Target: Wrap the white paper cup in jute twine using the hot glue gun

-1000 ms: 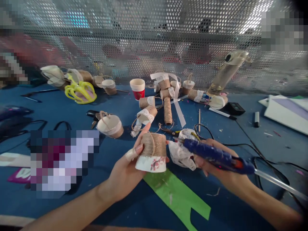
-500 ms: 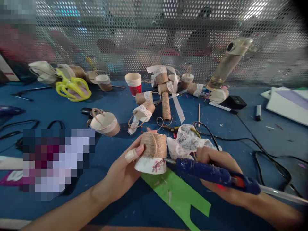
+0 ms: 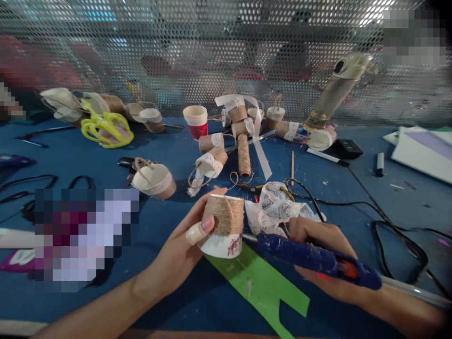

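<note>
My left hand [image 3: 183, 245] is closed around a paper cup [image 3: 226, 216], thumb on the near side. Brown twine winds round the upper part of the cup, while a white band with pink blossoms shows below. My right hand [image 3: 328, 245] grips a blue glue gun [image 3: 300, 252] with a clear glue stick [image 3: 413, 289] out of its back end. The gun's metal nozzle [image 3: 250, 238] points left, at the cup's right side near the lower edge of the twine; whether it touches cannot be told. Under the cup lies a green sheet [image 3: 257, 282].
White lace [image 3: 273, 207] lies beyond my right hand. Several twine-wrapped cups, among them a handled one [image 3: 155, 181], stand or lie across the blue table. Farther back are a twine spool [image 3: 244, 157], red cups [image 3: 196, 122], a bottle [image 3: 330, 94] and a yellow crown shape [image 3: 108, 129]. Black cables [image 3: 367, 207] run at right.
The held cup has turned slightly in my left hand, its printed blossoms shifting a little. The glue gun has stayed nearly still.
</note>
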Motion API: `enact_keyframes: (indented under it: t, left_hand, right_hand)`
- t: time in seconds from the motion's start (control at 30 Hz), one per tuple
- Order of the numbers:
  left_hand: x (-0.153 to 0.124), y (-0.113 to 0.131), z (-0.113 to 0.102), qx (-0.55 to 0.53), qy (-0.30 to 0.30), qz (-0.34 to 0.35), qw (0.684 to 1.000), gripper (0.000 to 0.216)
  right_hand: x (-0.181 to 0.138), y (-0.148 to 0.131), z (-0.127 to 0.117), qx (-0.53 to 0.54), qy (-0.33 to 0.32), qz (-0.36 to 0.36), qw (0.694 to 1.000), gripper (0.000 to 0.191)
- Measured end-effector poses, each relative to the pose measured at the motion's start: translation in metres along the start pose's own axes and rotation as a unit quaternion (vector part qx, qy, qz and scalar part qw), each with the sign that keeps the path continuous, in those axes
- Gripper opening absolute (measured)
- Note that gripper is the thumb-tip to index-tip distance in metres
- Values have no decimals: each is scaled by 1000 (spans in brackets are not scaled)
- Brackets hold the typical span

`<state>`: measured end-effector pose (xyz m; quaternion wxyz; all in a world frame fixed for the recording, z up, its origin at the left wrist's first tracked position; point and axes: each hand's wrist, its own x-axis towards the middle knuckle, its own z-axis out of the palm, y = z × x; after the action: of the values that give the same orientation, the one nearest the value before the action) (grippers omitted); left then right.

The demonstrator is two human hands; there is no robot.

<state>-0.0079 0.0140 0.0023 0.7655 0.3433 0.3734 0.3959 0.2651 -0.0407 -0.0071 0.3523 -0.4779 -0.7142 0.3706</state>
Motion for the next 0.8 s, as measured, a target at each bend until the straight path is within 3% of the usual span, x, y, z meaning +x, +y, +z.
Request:
enact_keyframes:
  t: [0.43,0.8]
  left_hand:
    - [-2,-1,3,47,9,43,998,46]
    - [-1,-4,2,100,14,88,991,45]
  right_hand:
    - [-3,2,4,2,11,-12,1000,28]
    - [-2,0,-1,-116,25,-78,990,26]
